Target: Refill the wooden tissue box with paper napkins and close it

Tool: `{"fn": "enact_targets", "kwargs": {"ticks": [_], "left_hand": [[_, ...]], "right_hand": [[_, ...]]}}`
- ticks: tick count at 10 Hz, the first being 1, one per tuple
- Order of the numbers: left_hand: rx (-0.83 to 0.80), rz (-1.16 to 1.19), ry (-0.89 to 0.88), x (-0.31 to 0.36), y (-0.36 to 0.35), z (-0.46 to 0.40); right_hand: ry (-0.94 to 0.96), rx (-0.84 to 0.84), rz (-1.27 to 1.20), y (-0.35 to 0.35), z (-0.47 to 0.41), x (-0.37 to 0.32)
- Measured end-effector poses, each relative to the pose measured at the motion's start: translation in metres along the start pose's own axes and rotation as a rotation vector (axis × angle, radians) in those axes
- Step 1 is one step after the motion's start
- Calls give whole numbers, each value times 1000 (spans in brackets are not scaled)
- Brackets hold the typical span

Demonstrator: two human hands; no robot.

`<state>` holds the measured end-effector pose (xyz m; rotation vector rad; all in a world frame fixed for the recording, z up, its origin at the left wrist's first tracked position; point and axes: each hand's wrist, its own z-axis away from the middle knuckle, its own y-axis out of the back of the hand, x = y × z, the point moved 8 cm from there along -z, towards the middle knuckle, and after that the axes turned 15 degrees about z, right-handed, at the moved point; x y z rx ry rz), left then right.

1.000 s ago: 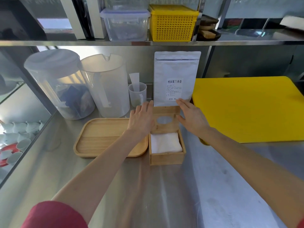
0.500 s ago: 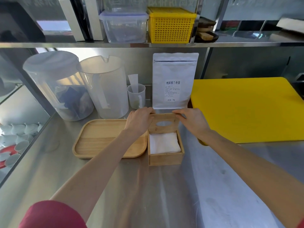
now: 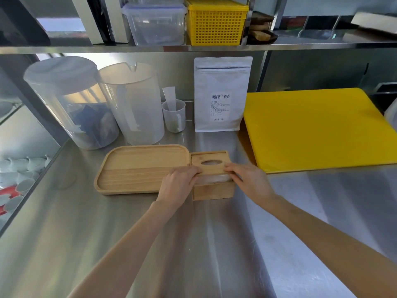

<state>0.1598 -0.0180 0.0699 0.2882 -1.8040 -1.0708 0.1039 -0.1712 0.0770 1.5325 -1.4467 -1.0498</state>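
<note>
My left hand (image 3: 179,186) and right hand (image 3: 249,179) each pinch a near corner of the sliding lid (image 3: 211,163), fingers curled over its front edge. The lid covers most of the wooden tissue box (image 3: 213,190), which stands on the steel counter (image 3: 193,244) just beside the wooden tray (image 3: 137,168). A strip of white napkins (image 3: 214,178) shows in the gap at the near end, so I judge closing to be nearly complete.

Procedure: draw both corners toward me at equal rate, keeping the lid level in its grooves. Uneven pull will likely skew and jam it. Keep the napkins below the lid's path.

Surroundings: the tray touches or nearly touches the box's left wall; the yellow cutting board (image 3: 311,130) lies near on the right. The white pouch (image 3: 222,93) and pitcher (image 3: 135,104) stand behind, well apart. Nothing obstructs the lid's travel.
</note>
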Motion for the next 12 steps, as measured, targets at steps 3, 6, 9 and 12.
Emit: {"fn": "enact_targets", "kwargs": {"ticks": [3,6,9,12], "left_hand": [[-83,-48,-41,-11,-18,5],[-84,2,-71,-13,-22,8],[-130,-49,16,-12,-23,9],[-282,-98,241,-7,-3,-5]], "right_hand": [[30,-56,34,-17,14,-4],[27,-119,17,-24,18,-3],[-17,-204,-6,-26,17,-3],[53,-630,182,-21,0,-19]]}}
